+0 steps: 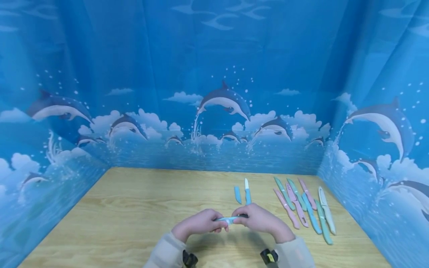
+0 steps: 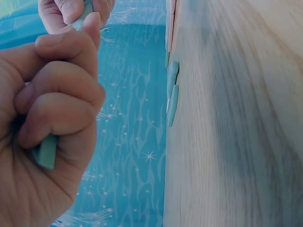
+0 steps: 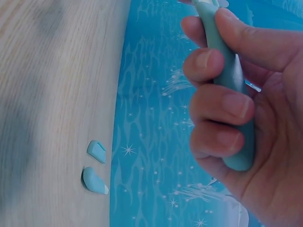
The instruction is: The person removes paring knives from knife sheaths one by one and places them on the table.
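Both hands meet over the front of the table, with a light blue-green knife (image 1: 229,220) between them. My left hand (image 1: 201,222) curls round its sheathed end; in the left wrist view a green tip (image 2: 46,153) pokes out below the fingers. The right hand (image 1: 259,221) grips the handle (image 3: 229,71), fingers wrapped round it and thumb along its upper part. Just beyond the right hand lies a small blue knife (image 1: 248,193) with its white blade bare. Beside that, to its left, rests a blue sheath (image 1: 237,194).
To the right lies a loose group of several knives: pink (image 1: 286,208), green (image 1: 323,223), blue (image 1: 312,214) and a pale green one (image 1: 326,210) at the outer edge. A dolphin-print curtain (image 1: 214,149) encloses the wooden table (image 1: 134,208) at the back and sides.
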